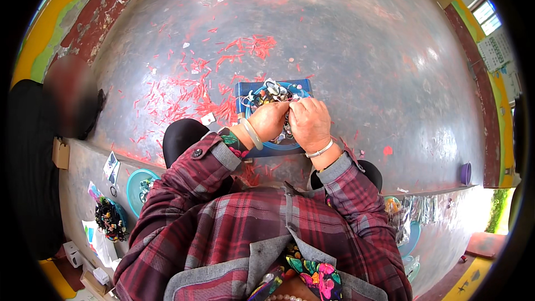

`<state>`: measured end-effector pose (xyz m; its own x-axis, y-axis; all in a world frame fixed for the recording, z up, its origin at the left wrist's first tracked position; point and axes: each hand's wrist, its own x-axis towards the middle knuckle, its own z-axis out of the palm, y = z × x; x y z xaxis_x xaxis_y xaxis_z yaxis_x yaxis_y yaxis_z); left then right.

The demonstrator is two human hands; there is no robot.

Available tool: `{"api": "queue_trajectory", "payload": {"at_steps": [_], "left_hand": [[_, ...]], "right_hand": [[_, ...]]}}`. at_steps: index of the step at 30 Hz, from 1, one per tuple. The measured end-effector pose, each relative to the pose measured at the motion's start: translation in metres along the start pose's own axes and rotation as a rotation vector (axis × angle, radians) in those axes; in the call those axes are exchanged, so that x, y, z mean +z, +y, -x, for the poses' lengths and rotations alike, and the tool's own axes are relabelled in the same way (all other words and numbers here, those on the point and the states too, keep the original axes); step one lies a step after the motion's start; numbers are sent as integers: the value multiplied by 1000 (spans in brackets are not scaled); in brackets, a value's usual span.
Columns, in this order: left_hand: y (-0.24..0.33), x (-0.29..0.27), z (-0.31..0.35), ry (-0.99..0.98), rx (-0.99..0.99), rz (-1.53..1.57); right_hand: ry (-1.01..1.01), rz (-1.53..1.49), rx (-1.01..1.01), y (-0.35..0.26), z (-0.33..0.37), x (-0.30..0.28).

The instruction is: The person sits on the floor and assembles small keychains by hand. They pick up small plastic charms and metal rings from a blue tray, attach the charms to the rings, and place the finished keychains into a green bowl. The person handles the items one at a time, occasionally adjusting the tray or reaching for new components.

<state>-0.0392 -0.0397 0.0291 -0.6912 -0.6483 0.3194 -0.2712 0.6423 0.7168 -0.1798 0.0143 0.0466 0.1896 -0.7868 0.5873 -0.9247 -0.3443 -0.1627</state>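
My left hand (268, 121) and my right hand (310, 125) meet above a light blue basin (280, 146), thumbs and fingertips pinched together. Whatever lies between the fingers is too small to make out. Inside the basin is a tangled heap of small dark, white and coloured pieces (270, 93), perhaps bands or trinkets, partly covered by my hands. Under the basin is a dark blue flat-topped stand (242, 88), between my knees.
Red scraps (195, 92) litter the floor ahead and left. At my left are a turquoise basin (132, 194) and a pile of dark bands (110, 220); a person in black (30, 161) is beyond. On the right lie clear-wrapped strips (424, 210) and a purple cup (466, 173).
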Motion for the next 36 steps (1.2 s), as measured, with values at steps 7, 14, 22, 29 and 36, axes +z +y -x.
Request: {"api": "queue_trajectory", "payload": {"at_steps": [7, 14, 22, 29, 36], "left_hand": [[1, 0, 0, 5, 3, 1], [-1, 1, 0, 20, 15, 9], [-2, 4, 1, 33, 24, -5], [-3, 5, 1, 27, 23, 4], [-5, 6, 3, 27, 3, -3]], "right_hand": [[-20, 5, 9, 1, 0, 0], [-17, 10, -3, 1, 1, 1], [-48, 9, 1, 1, 1, -1], [-45, 12, 6, 1, 2, 1], [-39, 16, -1, 0, 1, 1]]}}
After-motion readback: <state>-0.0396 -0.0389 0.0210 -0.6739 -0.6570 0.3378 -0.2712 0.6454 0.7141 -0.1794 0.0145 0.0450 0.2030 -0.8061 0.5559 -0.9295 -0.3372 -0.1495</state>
